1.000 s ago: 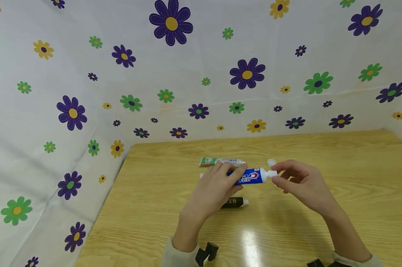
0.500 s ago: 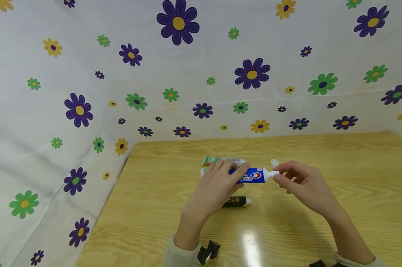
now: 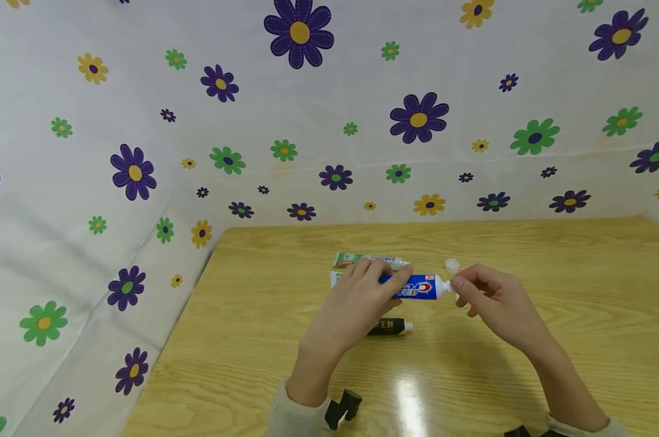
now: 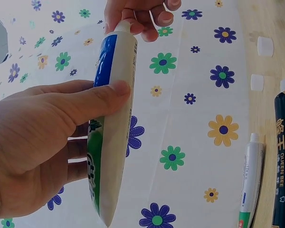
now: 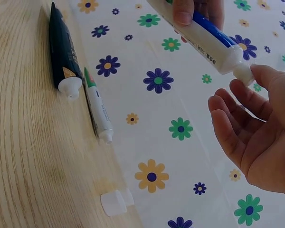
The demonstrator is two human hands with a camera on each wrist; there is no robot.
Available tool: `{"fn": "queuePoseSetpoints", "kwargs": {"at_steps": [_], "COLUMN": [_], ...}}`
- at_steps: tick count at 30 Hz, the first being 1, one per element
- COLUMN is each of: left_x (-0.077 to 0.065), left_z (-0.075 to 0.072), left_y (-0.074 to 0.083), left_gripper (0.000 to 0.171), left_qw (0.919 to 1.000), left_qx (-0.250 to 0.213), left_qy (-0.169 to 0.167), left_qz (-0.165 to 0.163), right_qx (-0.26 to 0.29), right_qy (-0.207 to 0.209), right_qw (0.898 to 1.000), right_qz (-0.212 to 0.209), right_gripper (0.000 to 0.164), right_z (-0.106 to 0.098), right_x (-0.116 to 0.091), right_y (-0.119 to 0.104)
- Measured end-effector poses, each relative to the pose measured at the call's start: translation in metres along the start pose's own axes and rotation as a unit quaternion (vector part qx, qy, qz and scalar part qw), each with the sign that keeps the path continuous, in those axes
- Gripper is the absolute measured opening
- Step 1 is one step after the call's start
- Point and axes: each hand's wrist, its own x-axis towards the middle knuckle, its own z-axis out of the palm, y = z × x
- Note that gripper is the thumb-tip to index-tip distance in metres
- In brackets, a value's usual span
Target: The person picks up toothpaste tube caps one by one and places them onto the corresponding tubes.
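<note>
A blue and white toothpaste tube is held above the table by my left hand. The left wrist view shows the thumb lying across the white side of the tube. At the nozzle end, my right hand pinches a small white cap between thumb and index finger. Its other fingers are loosely bent. I cannot tell whether the cap is still joined to the tube. A green and white toothpaste tube lies behind the left hand, and a black toothpaste tube lies in front, both partly hidden by it.
One loose white cap lies on the wooden table beyond the right fingers. A second white cap shows in the left wrist view. Flower-patterned white cloth stands at the back and left. Dark straps cross both sleeves.
The right fingertips now cover more of the cap than a second ago. My left hand keeps its grip on the blue tube. The whole head view has shifted slightly.
</note>
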Motion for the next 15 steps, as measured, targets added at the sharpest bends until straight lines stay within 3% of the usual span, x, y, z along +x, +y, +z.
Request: {"fn": "queuePoseSetpoints", "kwargs": {"at_steps": [15], "left_x": [-0.0001], "left_z": [0.0015], "left_y": [-0.0006], "left_gripper": [0.050], "left_qw": [1.0000], "left_qx": [-0.001], "left_qy": [-0.004], "left_qz": [0.001], "right_qx": [0.014], "right_qy": [-0.003], "right_qw": [0.998], "right_qz": [0.055], "right_gripper": [0.034], "right_z": [0.0066], "right_x": [0.0015], "right_y": [-0.0017]}}
